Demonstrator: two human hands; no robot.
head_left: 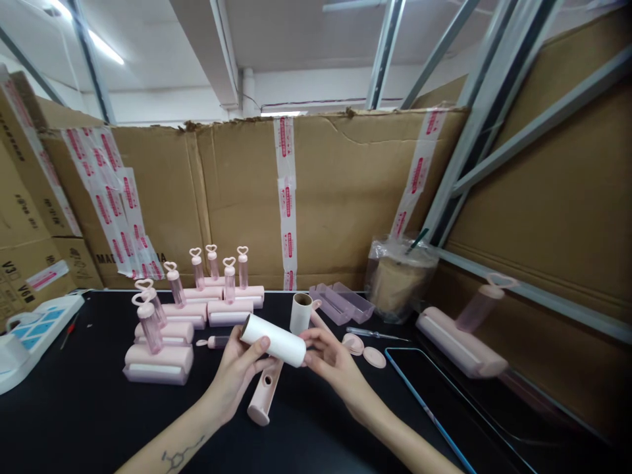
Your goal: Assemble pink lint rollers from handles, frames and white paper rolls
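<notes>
A white lint roller refill roll (275,340) is held tilted between my two hands over the black table. My left hand (240,364) is closed round its left part, thumb on top. The fingers of my right hand (332,359) grip its right end. Just below the roll lies a pink lint roller shell (263,400) with a round hole in it. Behind the roll stands a second white refill roll (301,315) on end, its brown core showing. A pink handle (218,342) with a clear purple shaft lies beyond my left hand, partly hidden.
Several assembled pink lint rollers (158,359) with heart-topped handles stand at left; another roller (461,342) is at right. Purple covers (340,304), a screwdriver (378,334), pink discs (374,357), a bagged cup (399,283) and a blue-edged phone or tablet (444,408) lie right. Cardboard (241,197) walls the back.
</notes>
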